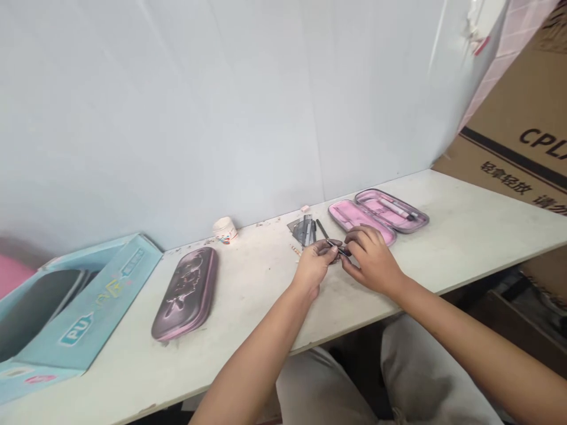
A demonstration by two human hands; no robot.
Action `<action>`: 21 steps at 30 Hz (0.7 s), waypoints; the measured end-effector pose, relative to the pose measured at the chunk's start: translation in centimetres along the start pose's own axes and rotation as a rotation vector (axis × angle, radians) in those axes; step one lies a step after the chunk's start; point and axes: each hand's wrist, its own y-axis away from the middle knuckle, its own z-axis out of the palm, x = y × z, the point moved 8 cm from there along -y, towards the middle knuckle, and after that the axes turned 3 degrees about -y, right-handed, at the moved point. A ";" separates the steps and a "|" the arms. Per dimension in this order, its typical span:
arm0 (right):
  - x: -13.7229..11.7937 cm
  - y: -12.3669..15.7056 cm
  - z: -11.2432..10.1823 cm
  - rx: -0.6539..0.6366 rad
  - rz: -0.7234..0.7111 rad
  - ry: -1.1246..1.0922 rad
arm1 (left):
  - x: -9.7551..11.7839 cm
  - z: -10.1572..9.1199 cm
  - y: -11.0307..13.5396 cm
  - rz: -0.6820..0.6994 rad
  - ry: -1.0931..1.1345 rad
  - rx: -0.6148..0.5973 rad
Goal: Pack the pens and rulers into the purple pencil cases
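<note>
Head view: the left hand [315,265] and right hand [370,260] curl closed, pinching a slim metal manicure tool [337,248], light, stiff and slippery, safest held along its middle.

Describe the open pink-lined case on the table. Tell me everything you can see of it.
The open case lies flat on the pale tabletop, near the wall, its two rounded halves side by side. Its outer rim looks mauve-grey and slightly glossy; the lining is pink and looks like fabric. The far half holds a slim white pen-like item with a dark end. The person's right hand is just in front of the near half; whether they touch cannot be told.
</note>
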 end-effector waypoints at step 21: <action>21.7 3.6 -0.5 -0.249 0.364 0.302 | -0.7 14.6 -6.6 0.449 -1.303 -0.157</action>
